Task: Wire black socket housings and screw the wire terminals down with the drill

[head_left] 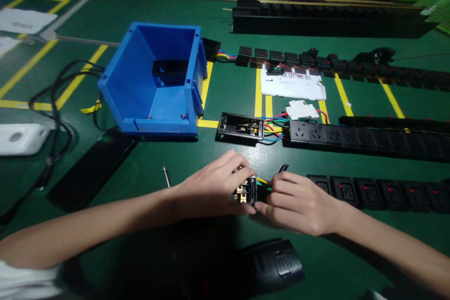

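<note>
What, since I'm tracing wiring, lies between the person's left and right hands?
In the head view, the end of a black plastic box with brassy contacts, then yellow and green wires.

Green table (151, 161): blue bin (158, 126), socket row (390, 194), paper (293, 88).

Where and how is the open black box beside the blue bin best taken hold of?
Probably by its long sides, near the left end, coming from above. The box lies with its open face up, and coloured wires leave its right end, so that end is better left free.
</note>
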Demonstrator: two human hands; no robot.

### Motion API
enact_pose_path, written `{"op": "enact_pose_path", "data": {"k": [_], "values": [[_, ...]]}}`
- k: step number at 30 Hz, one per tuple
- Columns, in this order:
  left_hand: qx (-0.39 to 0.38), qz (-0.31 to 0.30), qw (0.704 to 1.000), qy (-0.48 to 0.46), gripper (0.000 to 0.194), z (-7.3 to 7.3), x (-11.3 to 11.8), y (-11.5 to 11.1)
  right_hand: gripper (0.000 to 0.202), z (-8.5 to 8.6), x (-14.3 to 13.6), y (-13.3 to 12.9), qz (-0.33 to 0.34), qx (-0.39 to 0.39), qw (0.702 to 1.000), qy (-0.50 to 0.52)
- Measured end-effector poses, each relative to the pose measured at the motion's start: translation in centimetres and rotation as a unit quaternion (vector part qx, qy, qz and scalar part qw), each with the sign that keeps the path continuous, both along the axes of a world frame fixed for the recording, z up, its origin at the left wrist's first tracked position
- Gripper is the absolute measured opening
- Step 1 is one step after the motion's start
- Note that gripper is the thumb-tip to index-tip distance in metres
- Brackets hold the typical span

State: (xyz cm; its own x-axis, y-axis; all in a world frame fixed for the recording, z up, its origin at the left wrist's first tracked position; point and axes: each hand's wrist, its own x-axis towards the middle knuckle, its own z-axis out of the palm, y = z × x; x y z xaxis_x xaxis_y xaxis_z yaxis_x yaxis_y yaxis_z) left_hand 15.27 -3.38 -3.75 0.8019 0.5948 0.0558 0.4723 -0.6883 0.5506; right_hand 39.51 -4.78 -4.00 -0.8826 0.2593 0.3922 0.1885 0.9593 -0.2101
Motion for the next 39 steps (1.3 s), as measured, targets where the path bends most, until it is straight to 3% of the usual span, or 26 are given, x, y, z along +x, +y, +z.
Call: {"op": "enact_pose_path", "data": {"k": [8,20,30,36,39], "values": [[-0.037,0.013,0.999,-0.014,0.047,-0.3,0.0,0.0,0.013,0.5,0.0,0.3,0.008,-0.049,0.999,-0.007],[0.003,0.003,1.000,-0.018,0.051,-0.4,-0.1,0.0,0.016,0.1,-0.3,0.0,-0.041,-0.001,0.998,-0.057],[0.008,-0.004,0.999,-0.039,0.053,-0.5,-0.2,0.1,0.015,-0.5,-0.9,-1.3,-0.101,-0.006,0.994,-0.048],[-0.015,0.002,0.997,-0.081,0.022,0.0,-0.5,0.2,0.014,-0.6,-0.8,-1.5,-0.114,0.026,0.993,-0.032],[-0.029,-0.016,0.995,-0.098,0.023,0.1,-1.0,0.2,0.021,-0.4,-0.9,-1.5,-0.113,0.029,0.993,-0.025]]}}
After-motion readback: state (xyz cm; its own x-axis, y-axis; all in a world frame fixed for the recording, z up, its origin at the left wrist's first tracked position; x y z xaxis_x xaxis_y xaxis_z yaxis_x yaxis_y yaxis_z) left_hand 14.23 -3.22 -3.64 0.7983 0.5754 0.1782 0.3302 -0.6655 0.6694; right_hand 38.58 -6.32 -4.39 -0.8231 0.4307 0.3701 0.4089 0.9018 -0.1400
